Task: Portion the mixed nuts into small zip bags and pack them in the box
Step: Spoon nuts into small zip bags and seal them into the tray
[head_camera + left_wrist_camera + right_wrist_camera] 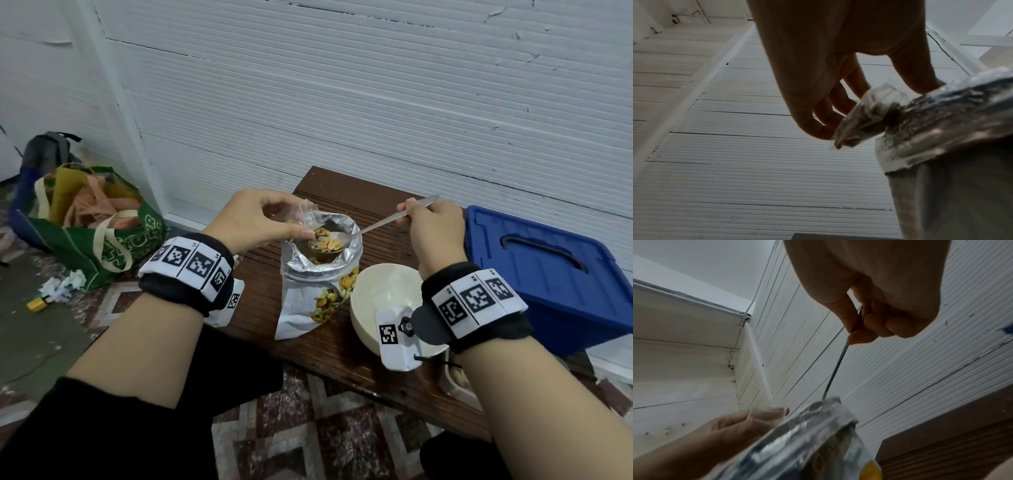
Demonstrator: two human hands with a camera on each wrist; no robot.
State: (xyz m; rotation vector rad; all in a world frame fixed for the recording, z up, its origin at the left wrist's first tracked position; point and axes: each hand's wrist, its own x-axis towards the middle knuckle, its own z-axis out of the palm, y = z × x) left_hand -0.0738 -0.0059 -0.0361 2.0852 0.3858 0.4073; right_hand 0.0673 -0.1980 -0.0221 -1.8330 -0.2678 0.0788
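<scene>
A silver foil pouch of mixed nuts (310, 294) stands open on the wooden bench (342, 342). My left hand (255, 222) pinches a small clear zip bag (308, 214) at the pouch's mouth; the zip bag (865, 116) shows nuts inside, held by the left hand (818, 91) against the pouch (941, 126). My right hand (430, 226) grips the handle of a metal spoon (380, 224), whose bowl carries nuts (325, 241) over the pouch opening. From the right wrist, the right hand (875, 308) holds the spoon (835, 369) reaching down to the pouch (813, 443).
An empty cream bowl (387, 301) sits right of the pouch. A blue lidded plastic box (548, 274) stands at the bench's right end. A green shopping bag (96, 233) and a backpack (44, 150) lie on the floor at left. A white ribbed wall runs behind.
</scene>
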